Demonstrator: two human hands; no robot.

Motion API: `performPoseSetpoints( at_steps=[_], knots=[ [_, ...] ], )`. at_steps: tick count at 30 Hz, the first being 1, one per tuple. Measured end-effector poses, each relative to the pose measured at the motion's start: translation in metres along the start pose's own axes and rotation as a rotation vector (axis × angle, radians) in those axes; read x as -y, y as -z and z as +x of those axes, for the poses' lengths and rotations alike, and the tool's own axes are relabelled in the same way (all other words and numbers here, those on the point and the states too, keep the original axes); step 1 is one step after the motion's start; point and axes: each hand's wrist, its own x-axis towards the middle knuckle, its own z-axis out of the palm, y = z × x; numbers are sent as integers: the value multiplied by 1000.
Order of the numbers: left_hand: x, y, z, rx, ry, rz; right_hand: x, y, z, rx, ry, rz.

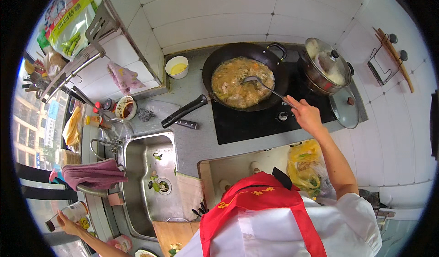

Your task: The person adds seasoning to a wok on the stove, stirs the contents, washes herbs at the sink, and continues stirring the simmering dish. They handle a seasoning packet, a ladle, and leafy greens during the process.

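My right hand (306, 115) grips the handle of a metal ladle (253, 80), whose bowl rests in a brown stew (236, 75) with chunks in it. The stew lies in a large black wok (211, 63) on the black cooktop (236, 130). At the far left, by the window, my left hand (67, 225) is around a bottle (73, 211) with a dark cap and a pale label. Whether the bottle still touches the sill cannot be told. The wok's long black handle (185, 111) points toward the sink, above a knife (187, 123).
A lidded steamer pot (322, 82) stands right of the wok, with a glass lid (346, 109) beside it. A bowl of yellow liquid (177, 67) sits to the left. The steel sink (137, 188) holds vegetable scraps. A cutting board (171, 234) lies nearer me.
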Motion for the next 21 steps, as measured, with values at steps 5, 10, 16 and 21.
performPoseSetpoints(
  at_steps=[5,10,16,21],
  knots=[
    [-120,48,-105,307,-223,-76,-22,-30,15,-120,53,-6],
    [-195,35,-238,715,-216,-129,-31,-15,17,-255,277,-48],
    [-249,-32,-423,1323,-92,-127,67,61,1,114,706,1009],
    [-273,-52,-511,1643,-98,4,91,86,-6,-85,940,931]
  ],
)
